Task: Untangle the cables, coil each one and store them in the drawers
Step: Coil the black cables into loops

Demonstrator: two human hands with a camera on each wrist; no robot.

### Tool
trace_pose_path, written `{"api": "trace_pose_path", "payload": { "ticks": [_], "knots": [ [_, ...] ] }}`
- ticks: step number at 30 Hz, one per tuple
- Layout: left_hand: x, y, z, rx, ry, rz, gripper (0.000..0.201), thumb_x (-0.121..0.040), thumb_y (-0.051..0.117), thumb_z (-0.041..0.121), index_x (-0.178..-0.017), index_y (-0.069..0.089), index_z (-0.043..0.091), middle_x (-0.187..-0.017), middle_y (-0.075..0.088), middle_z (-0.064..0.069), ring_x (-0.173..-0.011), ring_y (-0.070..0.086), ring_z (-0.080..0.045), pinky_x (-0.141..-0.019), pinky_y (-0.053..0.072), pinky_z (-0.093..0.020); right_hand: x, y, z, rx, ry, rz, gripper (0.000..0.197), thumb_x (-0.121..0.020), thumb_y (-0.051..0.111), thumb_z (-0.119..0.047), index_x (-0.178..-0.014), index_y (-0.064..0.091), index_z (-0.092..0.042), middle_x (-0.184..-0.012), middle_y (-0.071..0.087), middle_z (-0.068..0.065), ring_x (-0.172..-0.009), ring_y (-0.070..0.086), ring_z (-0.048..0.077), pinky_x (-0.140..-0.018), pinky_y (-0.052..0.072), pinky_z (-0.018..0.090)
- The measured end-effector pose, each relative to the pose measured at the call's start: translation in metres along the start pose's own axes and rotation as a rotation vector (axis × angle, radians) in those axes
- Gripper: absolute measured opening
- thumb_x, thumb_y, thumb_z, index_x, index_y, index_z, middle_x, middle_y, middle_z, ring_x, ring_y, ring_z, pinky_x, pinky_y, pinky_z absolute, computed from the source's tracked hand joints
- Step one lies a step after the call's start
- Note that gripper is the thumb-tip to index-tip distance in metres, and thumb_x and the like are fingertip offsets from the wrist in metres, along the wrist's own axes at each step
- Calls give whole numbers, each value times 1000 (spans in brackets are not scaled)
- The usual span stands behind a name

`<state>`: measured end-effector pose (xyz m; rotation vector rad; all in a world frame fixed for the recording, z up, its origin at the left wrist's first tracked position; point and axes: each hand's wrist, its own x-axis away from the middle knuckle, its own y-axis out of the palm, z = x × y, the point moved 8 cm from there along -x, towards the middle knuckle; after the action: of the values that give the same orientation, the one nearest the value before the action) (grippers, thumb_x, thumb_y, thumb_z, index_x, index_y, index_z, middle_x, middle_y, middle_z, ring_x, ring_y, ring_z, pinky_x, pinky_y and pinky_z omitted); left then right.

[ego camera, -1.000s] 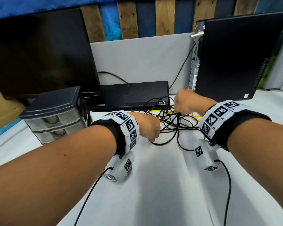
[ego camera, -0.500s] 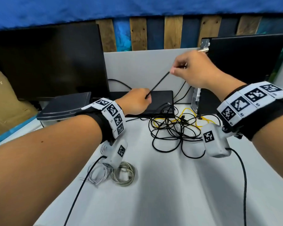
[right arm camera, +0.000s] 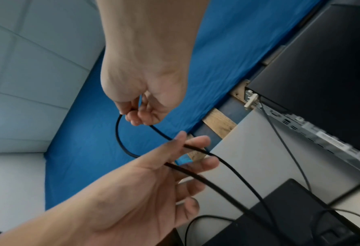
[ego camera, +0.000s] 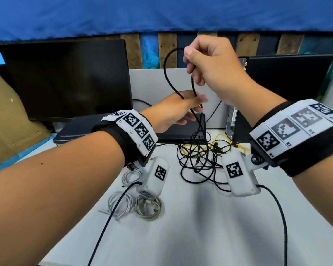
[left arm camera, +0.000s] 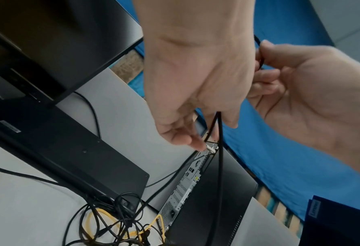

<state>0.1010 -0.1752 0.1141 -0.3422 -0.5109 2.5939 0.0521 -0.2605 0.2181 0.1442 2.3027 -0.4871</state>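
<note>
My right hand (ego camera: 192, 64) is raised above the desk and pinches a black cable (ego camera: 166, 73) between thumb and fingers, bending it into a hanging loop. Both strands of the loop drop to my left hand (ego camera: 181, 110), which sits lower with its fingers stretched out; the cable (right arm camera: 117, 133) runs between those fingers (right arm camera: 196, 141). From there the strands fall (left arm camera: 220, 149) to the tangle of black cables (ego camera: 200, 156) and a yellow cable (ego camera: 221, 137) on the white table (ego camera: 200, 227). The dark top of the drawer unit (ego camera: 69, 133) shows behind my left wrist.
Two white coiled cables (ego camera: 121, 205) (ego camera: 130, 174) and a grey coil (ego camera: 147, 208) lie on the table under my left wrist. A black monitor (ego camera: 66, 77) stands at the back left, its base (ego camera: 181, 129) behind the tangle. A computer tower (ego camera: 286, 77) stands at the right.
Both hands lifted from the tangle with the black cable. My right hand rose higher and folded it into a loop. My left hand went from a fist to outstretched fingers.
</note>
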Motion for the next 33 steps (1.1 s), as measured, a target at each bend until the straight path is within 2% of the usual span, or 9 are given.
{"api": "trace_pose_path", "payload": {
  "ticks": [3,8,10,13,19,22,26,29,33],
  "knots": [
    [3,3,3,59,31,-32,27,-108,50,36,-97,65,17,-90,69,-5,-65,61,-11,-60,47,-21,5,-3,7,-121,52,-5,19,-103,52,-13,-94,67,-5,-76,64,6,-53,55,12,-49,43,23],
    [7,-25,14,134,77,166,32,-111,43,29,-88,60,13,-76,64,-5,-59,60,-12,-59,55,-19,24,-26,64,-65,280,175,28,-91,49,3,-109,63,-13,-97,64,8,-54,55,13,-44,37,24],
    [12,-40,19,135,89,216,33,-111,42,29,-88,61,14,-76,64,-5,-59,61,-11,-60,54,-21,49,-23,118,226,461,5,31,-93,48,2,-112,61,-19,-106,65,8,-77,61,19,-58,44,25],
    [20,-53,21,122,89,231,35,-111,41,29,-87,62,14,-76,65,-4,-60,61,-12,-61,54,-22,106,-12,197,767,643,-532,54,-92,47,5,-138,55,-22,-139,55,11,-125,54,30,-95,49,33],
    [26,-57,18,76,50,229,35,-111,40,31,-89,62,14,-75,67,-4,-59,62,-12,-59,54,-22,144,3,236,1042,572,-849,81,-88,39,8,-151,39,-42,-152,41,-1,-140,40,32,-111,39,50],
    [27,-57,18,59,41,217,35,-111,41,31,-89,62,13,-75,67,-5,-58,60,-13,-55,53,-21,150,14,251,1159,489,-952,61,-91,49,3,-130,54,-43,-138,43,0,-135,40,36,-107,38,56],
    [26,-63,16,57,53,222,37,-111,40,31,-88,62,13,-73,66,-4,-56,59,-13,-54,52,-22,136,14,248,1096,296,-825,34,-91,58,-5,-104,72,-32,-115,52,-3,-114,54,26,-85,42,35],
    [25,-69,12,53,43,229,37,-111,40,31,-88,62,13,-72,65,-4,-56,59,-13,-54,51,-22,113,3,240,1045,302,-818,21,-89,69,-9,-100,80,-22,-109,70,-4,-108,63,22,-94,50,31],
    [24,-73,10,53,34,223,39,-111,39,30,-90,65,12,-70,64,-3,-56,57,-12,-53,50,-22,81,-16,221,1117,442,-852,4,-84,80,-22,-87,79,-20,-81,73,-6,-81,68,17,-83,56,33]
  ]
}}
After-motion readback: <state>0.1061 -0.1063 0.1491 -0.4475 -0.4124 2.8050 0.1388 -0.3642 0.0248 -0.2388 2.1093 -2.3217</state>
